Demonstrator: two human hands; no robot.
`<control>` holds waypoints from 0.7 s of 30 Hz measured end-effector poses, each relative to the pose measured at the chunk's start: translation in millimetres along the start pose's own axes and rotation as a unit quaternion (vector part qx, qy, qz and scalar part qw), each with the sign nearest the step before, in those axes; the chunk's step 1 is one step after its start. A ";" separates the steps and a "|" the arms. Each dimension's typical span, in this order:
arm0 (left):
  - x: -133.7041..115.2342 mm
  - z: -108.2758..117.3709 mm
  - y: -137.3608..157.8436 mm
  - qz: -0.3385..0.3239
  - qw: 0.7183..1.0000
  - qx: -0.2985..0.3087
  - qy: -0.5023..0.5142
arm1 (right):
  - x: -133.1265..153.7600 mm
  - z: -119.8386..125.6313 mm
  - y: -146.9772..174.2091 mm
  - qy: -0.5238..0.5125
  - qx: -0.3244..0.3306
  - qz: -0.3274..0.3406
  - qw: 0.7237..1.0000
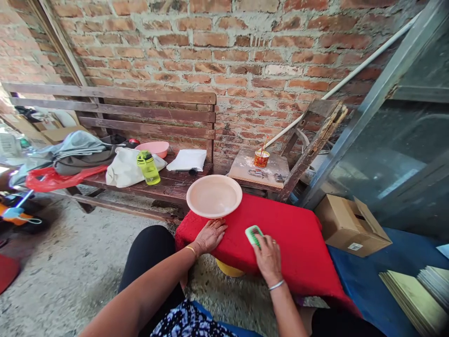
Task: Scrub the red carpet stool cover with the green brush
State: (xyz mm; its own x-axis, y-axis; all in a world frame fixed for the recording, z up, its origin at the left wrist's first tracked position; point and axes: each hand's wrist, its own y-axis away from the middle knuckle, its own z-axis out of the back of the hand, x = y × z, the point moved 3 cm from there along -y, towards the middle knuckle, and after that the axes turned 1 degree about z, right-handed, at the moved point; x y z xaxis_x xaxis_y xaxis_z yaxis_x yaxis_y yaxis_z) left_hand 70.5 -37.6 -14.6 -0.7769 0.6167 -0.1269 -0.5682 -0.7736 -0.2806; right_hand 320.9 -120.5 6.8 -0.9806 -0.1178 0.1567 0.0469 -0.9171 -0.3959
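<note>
Red cloth (298,234): right half and near edge clear, open pass there. Far-left corner blocked by pink plate (213,195). Left hand (210,235) flat at left edge, right hand (268,255) with green brush (253,234) mid-cloth. Cardboard box (351,227) crowds right edge.

Brush (253,234) mostly hidden under right hand (268,255); bristles unseen.

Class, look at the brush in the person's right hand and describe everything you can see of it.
The brush is small, with a green back and pale bristles, seemingly plastic. The right hand grips its near end, hiding part of it. It lies bristles down on the red cloth, angled away from the person, just right of the pink basin, apart from it.
</note>
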 end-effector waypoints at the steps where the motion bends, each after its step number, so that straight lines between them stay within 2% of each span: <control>1: -0.1 -0.9 0.0 0.000 1.000 0.001 0.000 | -30.2 4.5 2.2 0.022 -0.008 -0.042 0.999; 4: -0.5 -3.6 -0.2 0.003 1.000 -0.001 0.004 | -117.2 22.9 18.6 0.097 -0.054 -0.198 0.974; 6: -0.9 -5.0 -0.4 0.006 1.000 -0.002 0.005 | -150.0 32.4 30.6 0.124 -0.087 -0.278 0.948; 7: -1.3 -5.4 -0.5 0.007 1.000 -0.003 0.004 | -154.5 34.2 33.4 0.121 -0.101 -0.291 0.943; 8: -1.8 -5.5 -0.6 0.006 1.000 -0.005 0.003 | -150.8 33.8 33.1 0.105 -0.112 -0.281 0.947; 10: -3.0 -5.0 -0.8 0.003 1.000 -0.013 0.001 | -121.1 26.2 23.5 0.039 -0.117 -0.197 0.973; 12: -4.5 -3.7 -0.5 0.000 1.000 -0.024 0.001 | -71.1 13.2 7.9 -0.039 -0.094 -0.078 0.992; 14: -5.7 -2.1 0.8 0.004 0.999 -0.035 -0.002 | -17.0 -0.7 -6.9 -0.084 -0.058 0.014 0.995; 17: -6.7 0.0 4.8 0.020 0.998 -0.054 -0.015 | 41.4 -18.0 -25.0 -0.089 -0.018 0.077 0.993; 19: -7.7 1.7 8.3 0.019 0.997 -0.073 -0.017 | 51.5 -25.8 -36.4 -0.078 -0.001 0.090 0.993; 21: -9.3 3.7 11.2 0.007 0.996 -0.090 -0.011 | 32.2 -28.8 -46.5 -0.057 0.001 0.072 0.996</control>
State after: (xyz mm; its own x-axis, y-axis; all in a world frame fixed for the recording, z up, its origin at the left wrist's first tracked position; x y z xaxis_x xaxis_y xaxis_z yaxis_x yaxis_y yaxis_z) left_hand 70.3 -52.5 -13.0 -0.7918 0.6005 -0.1117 -0.5001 -0.7423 -0.4459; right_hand 281.6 -70.7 4.1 -0.9357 -0.2911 0.1994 0.1870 -0.8884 -0.4193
